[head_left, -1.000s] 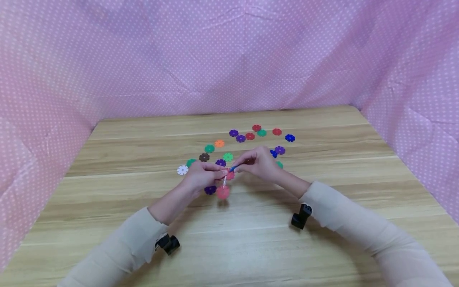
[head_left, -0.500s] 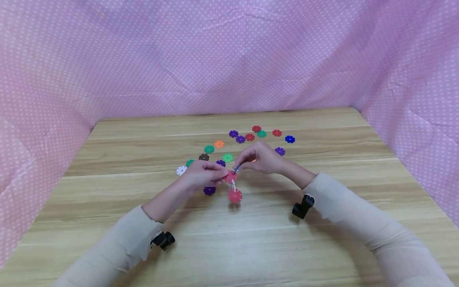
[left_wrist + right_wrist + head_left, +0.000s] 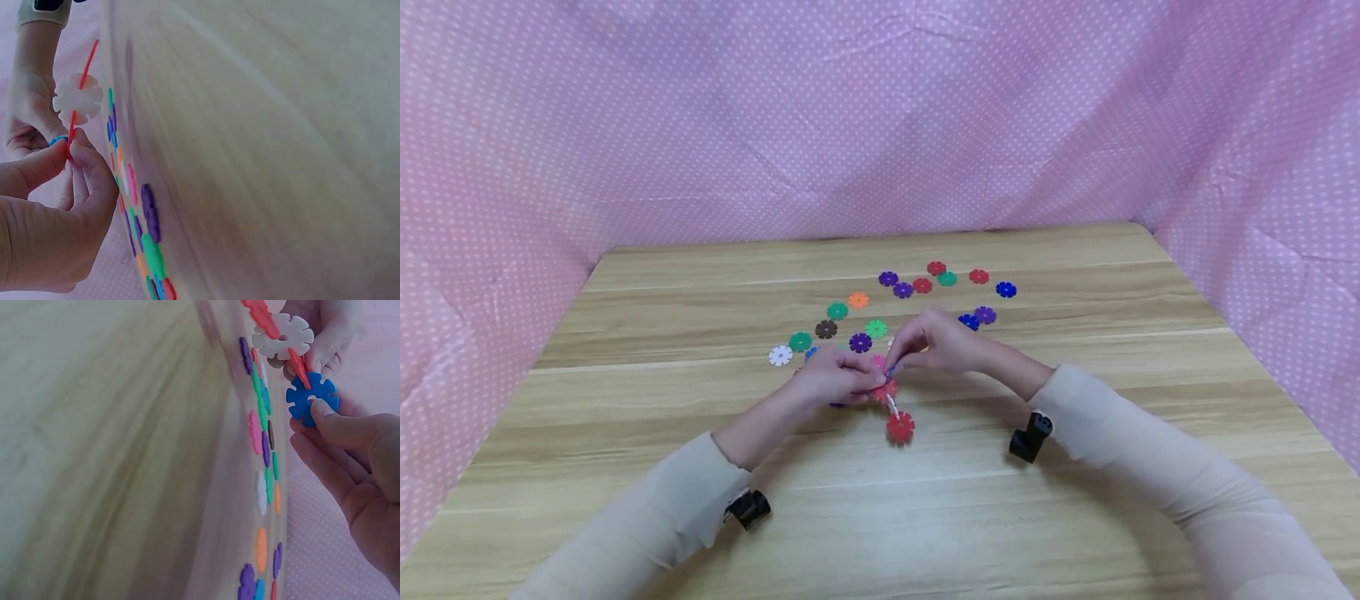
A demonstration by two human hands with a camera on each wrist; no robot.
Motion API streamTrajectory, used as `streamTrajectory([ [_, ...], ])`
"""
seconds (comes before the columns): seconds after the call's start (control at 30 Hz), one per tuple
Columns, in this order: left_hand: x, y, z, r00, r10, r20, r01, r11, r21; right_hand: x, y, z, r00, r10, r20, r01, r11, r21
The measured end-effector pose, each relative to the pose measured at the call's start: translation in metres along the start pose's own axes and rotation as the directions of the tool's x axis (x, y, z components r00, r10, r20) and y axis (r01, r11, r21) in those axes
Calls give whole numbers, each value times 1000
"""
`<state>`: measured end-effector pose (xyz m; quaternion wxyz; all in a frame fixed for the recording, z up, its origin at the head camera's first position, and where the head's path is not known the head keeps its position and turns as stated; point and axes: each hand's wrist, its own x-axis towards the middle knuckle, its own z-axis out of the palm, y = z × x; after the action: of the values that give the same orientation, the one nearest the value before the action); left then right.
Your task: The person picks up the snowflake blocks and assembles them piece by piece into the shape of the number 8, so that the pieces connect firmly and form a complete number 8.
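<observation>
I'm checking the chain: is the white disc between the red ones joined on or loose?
Joined: in both wrist views, red discs slot into opposite sides of the notched white disc.

The tabletop [image 3: 887, 525] offers passage on the wearer's side of the lower red disc [image 3: 900, 428] — beyond it, left hand [image 3: 835, 377], right hand [image 3: 947, 342] and scattered discs [image 3: 861, 342] obstruct.

head: high, forward-down across pale wooden table [image 3: 880, 525] | left wrist: close, sideways | right wrist: close, oppositely sideways | wrist views share white notched plastic disc [image 3: 274, 334]
</observation>
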<state>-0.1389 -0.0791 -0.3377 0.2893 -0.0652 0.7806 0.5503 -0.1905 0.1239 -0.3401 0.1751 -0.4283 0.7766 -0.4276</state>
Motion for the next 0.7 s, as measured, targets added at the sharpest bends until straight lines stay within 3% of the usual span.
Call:
streamTrajectory([
  [0.23, 0, -2, 2, 1000, -9, -13, 8, 1000, -26, -3, 1, -1, 996, 73, -41, -75, 997, -30],
  [0.47, -3, 2, -6, 999, 15, -31, -15, 1000, -9, -14, 3, -28, 984, 108, -140, -127, 984, -128],
  [0.6, -5, 1, -11, 999, 35, -29, -36, 999, -26, -26, 10, -40, 976, 127, -178, -164, 963, -215],
  [0.7, -6, 0, -13, 999, 39, -31, -40, 999, -35, -35, 16, -41, 969, 175, -175, -222, 927, -301],
])
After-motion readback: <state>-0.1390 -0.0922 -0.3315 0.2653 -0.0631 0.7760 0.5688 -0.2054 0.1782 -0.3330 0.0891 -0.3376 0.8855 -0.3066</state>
